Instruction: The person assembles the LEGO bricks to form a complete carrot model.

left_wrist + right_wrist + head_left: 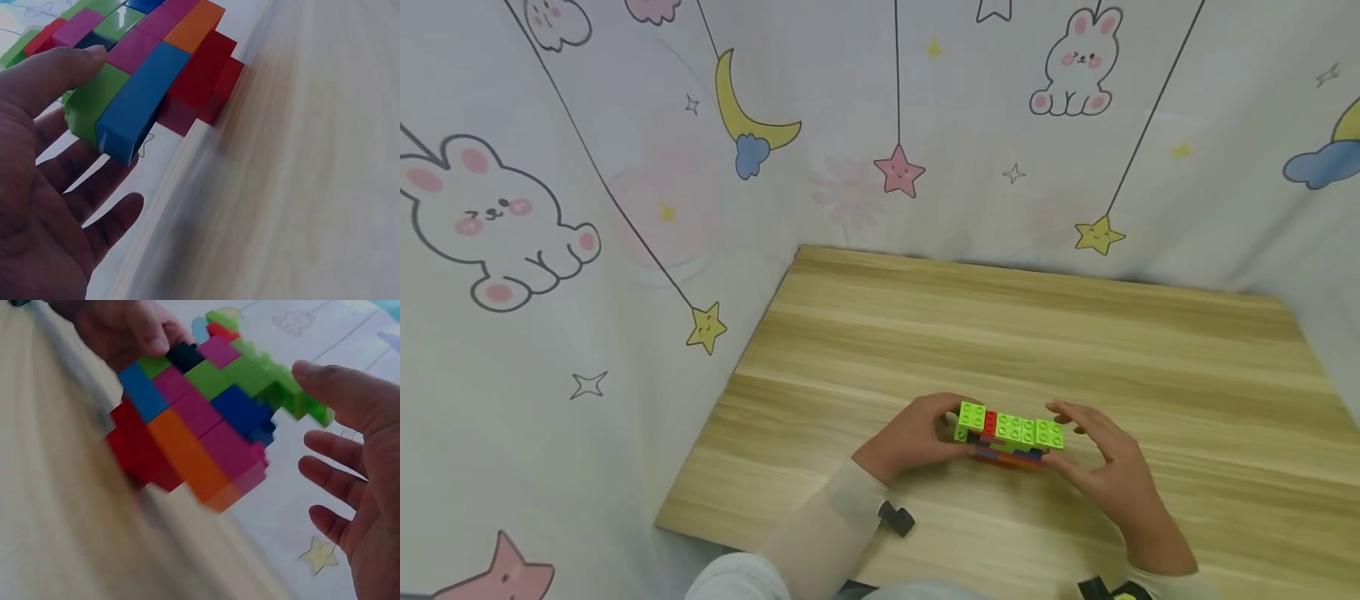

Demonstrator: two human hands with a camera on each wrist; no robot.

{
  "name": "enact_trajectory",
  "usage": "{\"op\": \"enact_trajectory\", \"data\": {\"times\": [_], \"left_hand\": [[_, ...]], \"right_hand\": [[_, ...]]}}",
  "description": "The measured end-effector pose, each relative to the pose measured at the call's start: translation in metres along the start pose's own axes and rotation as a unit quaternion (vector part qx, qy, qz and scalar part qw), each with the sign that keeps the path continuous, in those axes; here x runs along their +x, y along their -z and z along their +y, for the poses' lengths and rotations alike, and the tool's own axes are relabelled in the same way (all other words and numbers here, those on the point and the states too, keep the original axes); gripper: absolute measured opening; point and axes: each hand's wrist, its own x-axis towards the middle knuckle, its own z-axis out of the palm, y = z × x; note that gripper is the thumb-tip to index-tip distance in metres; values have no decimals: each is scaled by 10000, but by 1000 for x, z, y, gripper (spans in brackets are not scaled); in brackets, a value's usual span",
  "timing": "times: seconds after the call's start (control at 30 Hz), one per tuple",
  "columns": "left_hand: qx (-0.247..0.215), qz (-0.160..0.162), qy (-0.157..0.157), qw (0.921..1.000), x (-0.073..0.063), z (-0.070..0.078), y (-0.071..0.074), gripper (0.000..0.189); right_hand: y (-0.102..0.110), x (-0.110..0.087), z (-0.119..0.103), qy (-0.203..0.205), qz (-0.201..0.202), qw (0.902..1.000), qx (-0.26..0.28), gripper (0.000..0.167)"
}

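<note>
A built wall of toy building bricks [1009,427] stands over the table, light green with one red brick along its studded top. In the right wrist view its side shows blue, magenta, orange, dark blue and red bricks [187,450]. My left hand [917,433] grips the left end, the thumb on the near face and fingers behind; the left wrist view shows the same hold on the bricks [131,81]. At the right end my right hand [1108,458] is spread around the bricks. Its thumb lies close to the green bricks; whether it touches them I cannot tell.
The wood-grain table [1000,325] reaches back to a white curtain [970,108] printed with rabbits, stars and moons. More of that curtain hangs along the left and right sides. A black strap piece [897,518] sits on my left forearm.
</note>
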Motion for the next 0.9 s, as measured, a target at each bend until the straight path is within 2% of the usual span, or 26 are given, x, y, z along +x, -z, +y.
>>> {"op": "enact_trajectory", "data": {"times": [0.03,0.1,0.2,0.27,0.37,0.47,0.53,0.63,0.7,0.73,0.83,0.9], "left_hand": [[30,43,64,10000,-2,-1,0,51],[72,135,180,9997,-4,-3,1,48],[-52,277,463,9985,-4,-3,2,39],[-222,411,775,9959,-3,-3,1,37],[-645,629,1296,9875,0,-5,-1,37],[-1034,863,1670,9767,4,-9,-5,35],[-1283,953,1781,9709,6,-12,-7,35],[-1399,843,1868,9687,10,-15,-10,42],[-1201,657,1870,9728,12,-17,-10,48],[-962,574,1860,9761,13,-18,-9,50],[-21,444,1747,9836,16,-20,-7,49],[626,426,1576,9846,18,-22,-6,46]], "right_hand": [[-3,-5,2,-278,-78,9996,-61,87],[-10,-15,7,-795,-294,9959,-301,90],[-22,-23,12,-1241,-507,9892,-588,80],[-30,-24,13,-1405,-458,9864,-715,72],[-37,-22,17,-1367,-164,9882,-672,68],[-37,-20,24,-1129,-103,9913,-676,67],[-35,-18,30,-932,-204,9925,-765,64],[-31,-14,40,-931,-379,9910,-888,57],[-29,-12,45,-1128,-470,9881,-936,54],[-28,-11,48,-1246,-513,9862,-961,52],[-26,-9,53,-1510,-650,9809,-1036,49],[-25,-7,55,-1561,-751,9796,-1022,47]]}}
